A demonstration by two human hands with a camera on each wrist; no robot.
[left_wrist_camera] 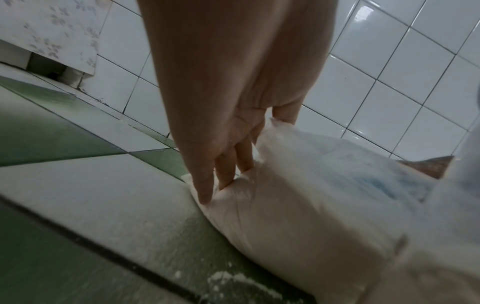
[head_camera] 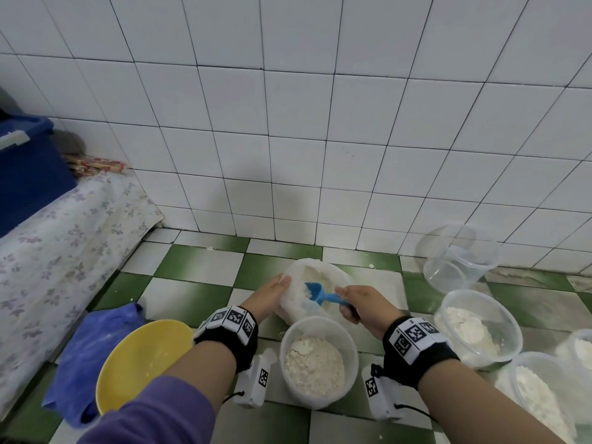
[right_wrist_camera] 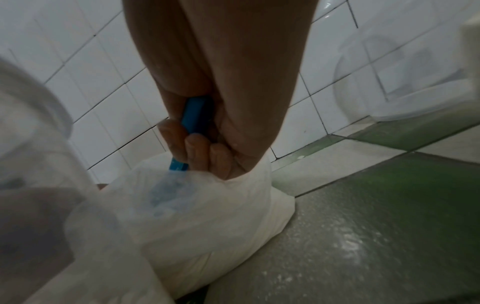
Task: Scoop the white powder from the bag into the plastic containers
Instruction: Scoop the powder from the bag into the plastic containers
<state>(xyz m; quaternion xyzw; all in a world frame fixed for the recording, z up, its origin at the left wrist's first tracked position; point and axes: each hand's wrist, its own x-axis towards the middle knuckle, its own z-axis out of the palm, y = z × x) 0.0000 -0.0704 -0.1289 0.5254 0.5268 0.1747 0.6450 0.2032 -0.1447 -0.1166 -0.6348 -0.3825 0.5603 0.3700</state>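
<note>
Digging into the bag [head_camera: 315, 277] just behind the half-filled container [head_camera: 318, 360], a blue scoop [head_camera: 322, 294] is being clenched by the right hand [head_camera: 363, 302]; the rim is being pinched by the left hand [head_camera: 272, 294]. Powder is likely being risked over the floor if the slack plastic slips.

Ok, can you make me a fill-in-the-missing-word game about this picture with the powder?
1. The right hand holds a scoop coloured ____.
2. The scoop's front end is inside the ____.
3. The left hand holds the rim of the bag, which sits on a green and ____ floor.
4. Left of the nearest container is a yellow ____.

Missing words: blue; bag; white; bowl
</note>
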